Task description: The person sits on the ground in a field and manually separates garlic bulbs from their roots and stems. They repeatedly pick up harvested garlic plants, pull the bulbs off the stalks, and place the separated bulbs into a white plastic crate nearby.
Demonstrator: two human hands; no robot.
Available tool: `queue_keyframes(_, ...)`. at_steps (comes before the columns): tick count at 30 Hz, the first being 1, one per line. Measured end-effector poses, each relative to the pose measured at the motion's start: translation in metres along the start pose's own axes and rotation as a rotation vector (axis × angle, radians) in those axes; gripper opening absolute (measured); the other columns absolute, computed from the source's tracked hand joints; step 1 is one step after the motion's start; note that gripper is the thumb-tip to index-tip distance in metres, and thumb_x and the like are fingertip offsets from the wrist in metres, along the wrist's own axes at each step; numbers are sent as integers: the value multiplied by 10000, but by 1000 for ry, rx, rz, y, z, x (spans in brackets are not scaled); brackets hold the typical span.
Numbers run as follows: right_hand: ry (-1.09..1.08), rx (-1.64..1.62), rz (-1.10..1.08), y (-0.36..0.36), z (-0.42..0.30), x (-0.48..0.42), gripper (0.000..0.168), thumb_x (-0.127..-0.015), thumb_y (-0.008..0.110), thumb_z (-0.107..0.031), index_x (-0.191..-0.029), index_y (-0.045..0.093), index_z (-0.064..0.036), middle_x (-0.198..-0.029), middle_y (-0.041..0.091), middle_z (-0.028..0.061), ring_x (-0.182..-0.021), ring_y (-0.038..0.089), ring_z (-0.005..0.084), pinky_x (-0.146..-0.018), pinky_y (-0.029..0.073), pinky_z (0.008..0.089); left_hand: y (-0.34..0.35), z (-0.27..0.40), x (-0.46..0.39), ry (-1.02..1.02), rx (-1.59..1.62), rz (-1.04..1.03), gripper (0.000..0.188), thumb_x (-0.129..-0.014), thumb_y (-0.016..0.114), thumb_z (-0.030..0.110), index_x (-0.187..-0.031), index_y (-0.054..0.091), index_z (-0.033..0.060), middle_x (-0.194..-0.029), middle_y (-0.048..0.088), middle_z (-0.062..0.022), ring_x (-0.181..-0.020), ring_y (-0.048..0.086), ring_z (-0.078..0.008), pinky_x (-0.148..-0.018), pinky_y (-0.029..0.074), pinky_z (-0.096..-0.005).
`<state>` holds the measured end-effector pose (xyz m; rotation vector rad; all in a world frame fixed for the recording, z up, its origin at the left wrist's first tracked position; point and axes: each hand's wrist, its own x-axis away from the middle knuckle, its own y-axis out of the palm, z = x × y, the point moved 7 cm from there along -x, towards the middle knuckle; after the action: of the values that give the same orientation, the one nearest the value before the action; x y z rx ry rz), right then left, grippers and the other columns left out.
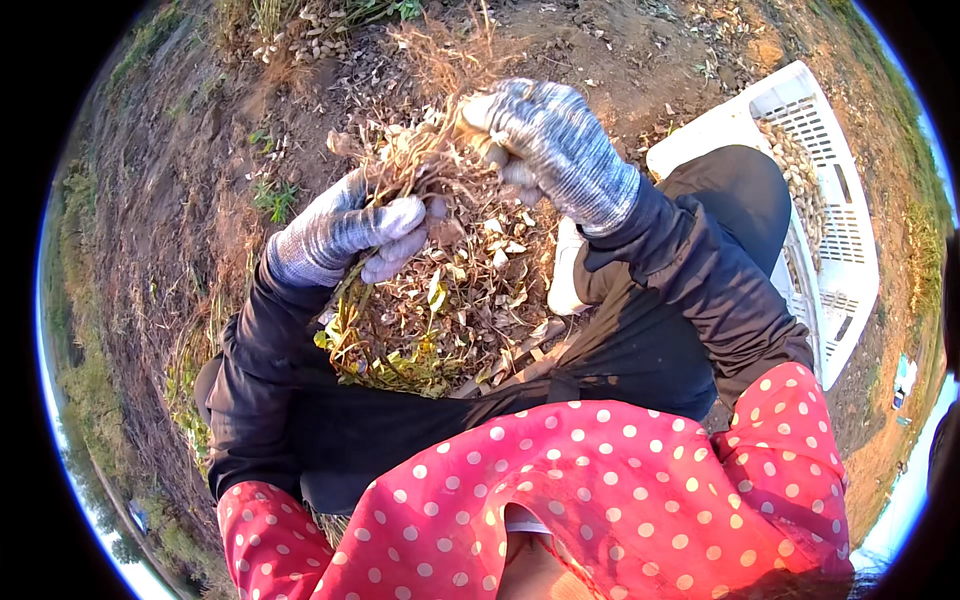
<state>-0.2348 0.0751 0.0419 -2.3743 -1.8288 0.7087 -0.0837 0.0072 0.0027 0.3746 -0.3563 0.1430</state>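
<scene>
A dried peanut plant is held up between my hands, its stems trailing down toward my lap. My left hand, in a grey-and-white knit glove, is closed around the stems just below the root mass. At the upper right of that mass, my right hand in a matching glove has its fingers curled on the roots. Thin brown roots fan out above both hands. Whether a pod sits inside the right fingers is hidden. Yellow-green leaves hang on the lower stems.
A white plastic basket with slotted walls stands at my right, with peanuts inside. More plants with pods lie at the upper left. Dry leaf litter covers the soil between my legs. A white shoe is beside it.
</scene>
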Motion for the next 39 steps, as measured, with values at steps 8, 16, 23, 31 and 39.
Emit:
queue_keyframes(8,451,-886,66,-23,43,8,212,-860,523,-178,-926,572,17,-761,573,72,-624,592,122,-414,445,216,-8,2,29,123,55,8,651,-715,757,385,-1147,491,-22,-675,562,-60,-481,479,-88,-415,354,-215)
queue_keyframes(16,321,-563,-573,80,37,38,355,-908,533,-419,-921,587,-68,-633,460,-11,-524,503,55,-406,383,194,9,5,16,170,55,-93,563,-754,723,384,-1073,515,-30,-672,548,-48,-479,475,-92,-419,343,-222)
queue_keyframes(23,531,-493,-919,77,10,53,329,-880,597,-356,-981,625,-44,-679,583,30,-501,531,104,-448,446,238,1,-8,24,66,-21,-91,718,-735,762,294,-1287,404,7,-904,595,-108,-524,514,-133,-446,387,-252)
queue_keyframes(31,51,448,-370,34,72,52,359,-906,406,-247,-1205,543,-101,-1218,566,114,-1134,520,260,-974,388,411,29,-2,6,15,-880,-182,313,-779,740,314,-770,630,20,-593,552,-76,-571,461,-108,-539,400,-323)
queue_keyframes(39,506,96,-420,-16,73,16,232,-894,549,-254,-930,599,-30,-780,647,101,-624,618,202,-561,523,331,38,-12,21,107,-711,-346,275,-745,762,238,-846,645,11,-733,629,-87,-673,579,-121,-608,465,-289)
